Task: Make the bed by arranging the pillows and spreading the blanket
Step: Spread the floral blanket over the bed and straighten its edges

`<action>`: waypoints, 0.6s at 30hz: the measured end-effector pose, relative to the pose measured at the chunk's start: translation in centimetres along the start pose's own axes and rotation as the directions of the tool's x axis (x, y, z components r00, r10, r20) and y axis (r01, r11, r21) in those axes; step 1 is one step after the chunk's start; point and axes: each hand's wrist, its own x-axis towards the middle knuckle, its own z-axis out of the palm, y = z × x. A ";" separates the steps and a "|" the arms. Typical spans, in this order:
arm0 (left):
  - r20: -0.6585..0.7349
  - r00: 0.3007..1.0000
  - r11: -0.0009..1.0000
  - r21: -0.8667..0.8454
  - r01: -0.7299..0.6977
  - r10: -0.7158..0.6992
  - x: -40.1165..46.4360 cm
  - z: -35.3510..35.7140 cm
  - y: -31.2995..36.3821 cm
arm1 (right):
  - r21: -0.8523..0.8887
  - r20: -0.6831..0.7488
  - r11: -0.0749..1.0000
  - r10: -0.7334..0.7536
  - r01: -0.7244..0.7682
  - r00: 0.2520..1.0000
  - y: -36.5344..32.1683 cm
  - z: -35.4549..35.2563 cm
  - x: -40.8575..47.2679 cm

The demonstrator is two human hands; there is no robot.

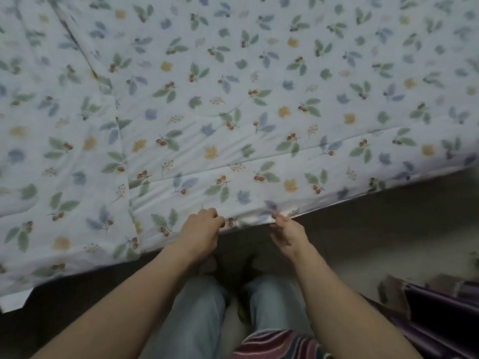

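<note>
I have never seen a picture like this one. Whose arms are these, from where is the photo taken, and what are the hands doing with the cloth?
There is no machine here. A person wears a camera on the head, so you look forward and down along their own bare arms. The big cloth with printed leaves and acorns is the blanket, spread over the bed. The left hand and the right hand both pinch its near edge, which hangs toward the dark floor. Below you see the person's jeans. A purple striped fabric lies at the lower right. No pillows are in view.
</note>
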 end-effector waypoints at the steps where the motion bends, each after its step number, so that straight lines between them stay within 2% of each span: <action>1: 0.001 1.000 1.000 -0.007 -0.004 0.004 0.1 -0.5 0.1 | -0.046 -0.009 0.999 0.017 -0.017 1.000 0.4 -0.6 -0.4; 5: -0.023 0.999 0.999 -0.020 -0.031 0.031 -0.1 -3.4 0.7 | -0.148 -0.039 0.989 0.009 -0.015 0.999 0.3 -2.3 -3.6; 7: -0.045 0.998 0.998 -0.059 -0.036 0.034 -0.3 -5.3 1.2 | -0.177 -0.070 0.984 -0.043 0.031 0.997 -1.0 -2.8 -5.2; 12: -0.176 0.981 0.989 -0.110 -0.100 0.080 -0.6 -12.3 3.0 | -0.161 -0.092 0.956 -0.263 0.246 0.960 -6.9 -4.6 -11.6; 18: -0.360 0.902 0.957 -0.075 -0.281 0.237 0.0 -23.8 8.8 | -0.019 -0.088 0.845 -0.533 0.534 0.841 -15.2 -8.7 -19.7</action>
